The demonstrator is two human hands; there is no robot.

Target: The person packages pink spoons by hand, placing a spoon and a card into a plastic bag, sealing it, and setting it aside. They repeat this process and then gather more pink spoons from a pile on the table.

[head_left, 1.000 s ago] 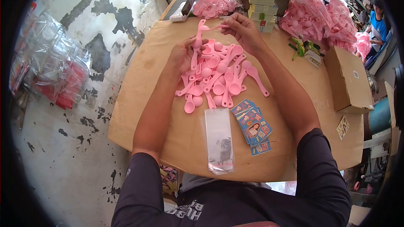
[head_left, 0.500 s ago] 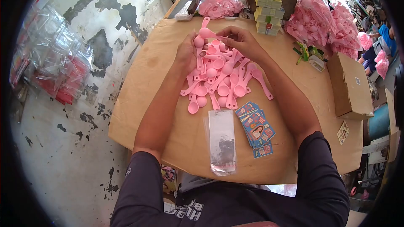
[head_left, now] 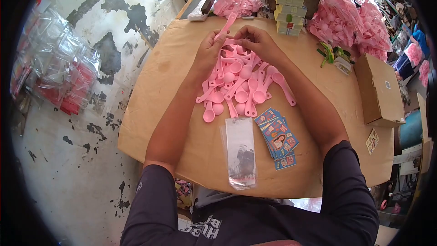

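Pink spoon (head_left: 227, 25) — one, in the left hand (head_left: 209, 49), above the far left edge of the spoon pile. Handle points away from the wearer and leans to the right; long axis slanted, bowl end hidden in the grip.

Left hand: fingers closed around the spoon's lower part, thumb side toward the right hand.

Right hand (head_left: 257, 43): fingers bent, tips brought in beside the left hand; whether they pinch anything cannot be told.

Spoon pile (head_left: 246, 70) — many pink pieces, loose, on the brown surface (head_left: 152, 86) below and nearer than the hands. Axes mixed; several handles point toward the wearer. Outlying spoon (head_left: 284, 90) at the right edge: bowl to the far left, handle to the near right.

Clear bags (head_left: 240, 148): flat stack, just nearer than the pile, long axis running toward the wearer, reddish strip at the near end.

Blue printed cards (head_left: 278, 140): fanned overlapping, right of the bags, far ends leaning left.

Yellow stacks (head_left: 289, 8): upright, banded, beyond the right hand.

Filled bag (head_left: 236, 3): pink contents, beyond the left hand.

Cardboard box (head_left: 378, 89): right side of the surface.
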